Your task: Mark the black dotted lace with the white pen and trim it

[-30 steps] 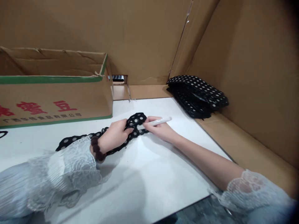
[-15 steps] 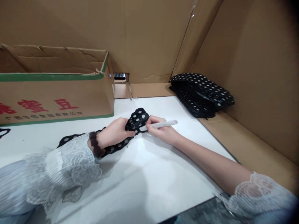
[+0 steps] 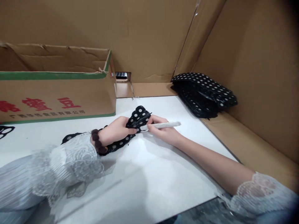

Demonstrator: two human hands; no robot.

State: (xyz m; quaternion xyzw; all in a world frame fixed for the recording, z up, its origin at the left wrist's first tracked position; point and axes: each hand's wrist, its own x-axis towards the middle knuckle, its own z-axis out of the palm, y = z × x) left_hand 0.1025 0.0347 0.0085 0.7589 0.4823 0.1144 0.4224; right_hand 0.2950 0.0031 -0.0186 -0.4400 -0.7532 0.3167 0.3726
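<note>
A black, glossy strip with pale round dots and a scalloped edge [image 3: 138,115] lies on the white tabletop, running beneath my left wrist. My left hand [image 3: 116,130] is closed on it, thumb across its near side; the other fingertips are hidden. In my right hand [image 3: 163,130] is a slim white pen-shaped tool [image 3: 167,124], pinched between thumb and fingers. Its front end meets the strip close to my left thumb, and the tip is too small to make out. The right fingertips are at the strip's right edge.
An open cardboard box with green edges [image 3: 56,93] stands at the back left. A stack of black dotted pieces [image 3: 205,93] lies at the back right, by the cardboard wall [image 3: 257,77]. A black cut-out piece [image 3: 6,131] shows at the far left of the tabletop [image 3: 140,180].
The whole view has shifted slightly, so most things appear a little farther right. The strip's raised end has turned slightly in my left hand. Both hands keep their holds.
</note>
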